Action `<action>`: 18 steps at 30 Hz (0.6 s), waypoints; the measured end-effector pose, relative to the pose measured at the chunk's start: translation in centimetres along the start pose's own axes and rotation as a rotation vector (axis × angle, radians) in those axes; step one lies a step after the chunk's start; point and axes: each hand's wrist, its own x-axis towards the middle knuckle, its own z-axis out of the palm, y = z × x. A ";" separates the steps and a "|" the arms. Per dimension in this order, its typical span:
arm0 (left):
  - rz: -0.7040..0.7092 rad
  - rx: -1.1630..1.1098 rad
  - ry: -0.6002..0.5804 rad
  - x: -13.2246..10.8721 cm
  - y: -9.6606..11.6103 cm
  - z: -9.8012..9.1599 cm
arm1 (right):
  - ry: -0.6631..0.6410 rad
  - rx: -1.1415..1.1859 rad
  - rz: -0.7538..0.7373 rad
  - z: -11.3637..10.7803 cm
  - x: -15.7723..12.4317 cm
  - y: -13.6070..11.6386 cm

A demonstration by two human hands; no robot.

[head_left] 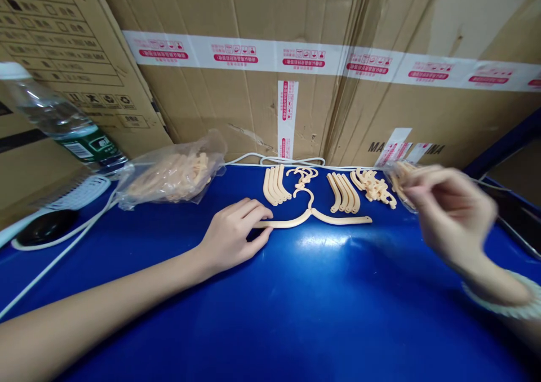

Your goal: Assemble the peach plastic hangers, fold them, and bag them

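A beige plastic clothes hanger (342,220) lies on the blue tabletop, its hook pointing away from me and its two arms joined at the middle. My left hand (239,230) grips the end of its left arm between thumb and fingers. At the right, my right hand (454,213) is raised, with thumb and fingertips pinched together and slightly smeared by motion. It is right in front of a small clear bag of beige parts (401,182); whatever is between the fingertips, if anything, cannot be made out.
Behind the hanger lie loose hooks (305,173), curved arm pieces (276,185), more arm pieces (343,193) and small connectors (374,187). A bigger bag of parts (169,176), a water bottle (71,125), a black mouse (48,226) and cables stand left. Cardboard boxes (236,106) wall the back.
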 end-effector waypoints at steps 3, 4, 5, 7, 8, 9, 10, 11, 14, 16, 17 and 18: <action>0.021 -0.024 -0.010 0.0 0.0 0.0 | -0.154 0.030 0.065 1.5 -0.3 2.3; 0.027 -0.029 -0.015 0.0 0.0 0.1 | -0.198 0.021 0.090 1.9 -0.5 2.9; 0.034 -0.032 -0.021 -0.1 0.0 0.1 | -0.219 0.010 0.108 2.2 -0.6 3.3; 0.047 -0.035 -0.030 -0.2 -0.1 0.1 | -0.257 -0.005 0.124 2.5 -0.9 3.8; 0.054 -0.037 -0.035 -0.2 -0.2 0.2 | -0.276 -0.015 0.123 2.5 -0.9 3.8; 0.060 -0.040 -0.038 -0.2 -0.2 0.1 | -0.297 -0.028 0.120 2.4 -0.9 3.8; 0.066 -0.041 -0.040 -0.3 -0.2 0.1 | -0.330 -0.041 0.117 2.2 -0.8 3.9; 0.072 -0.041 -0.041 -0.3 -0.2 0.1 | -0.372 -0.053 0.114 2.0 -0.7 3.9; 0.078 -0.036 -0.046 -0.3 -0.2 0.0 | -0.515 -0.089 0.080 1.3 -0.2 4.1; 0.076 -0.033 -0.049 -0.3 -0.2 0.0 | -0.552 -0.118 0.055 0.8 0.0 4.2; 0.075 -0.032 -0.052 -0.3 -0.2 0.0 | -0.560 -0.133 0.049 0.7 0.1 4.2; 0.076 -0.032 -0.055 -0.3 -0.3 0.1 | -0.574 -0.145 0.049 0.6 0.1 4.3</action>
